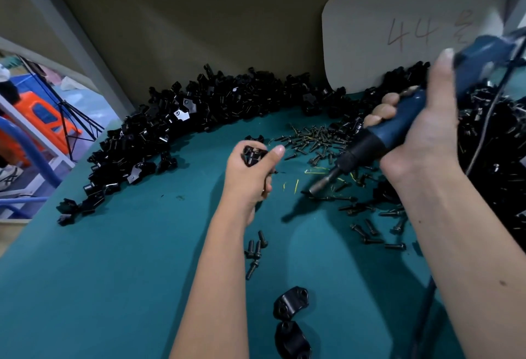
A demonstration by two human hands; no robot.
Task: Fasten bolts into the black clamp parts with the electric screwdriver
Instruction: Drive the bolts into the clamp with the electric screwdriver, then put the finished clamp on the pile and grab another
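My left hand [250, 172] grips a black clamp part [253, 155] above the green table [122, 259], thumb pointing right. My right hand [427, 131] holds the blue electric screwdriver [395, 133], slanted down to the left. Its metal bit [320, 185] touches down among loose black bolts [316, 142] just right of the left hand. Bit and clamp part are apart. Two more clamp parts [290, 318] lie near the front edge between my forearms.
A long heap of black clamp parts [170, 125] curves along the table's back and left side. Another dark heap [495, 142] fills the right. A few bolts [254, 250] lie beside my left forearm. A pale board marked 44 [407, 28] leans on the back wall. The screwdriver's cable [484, 131] hangs at right.
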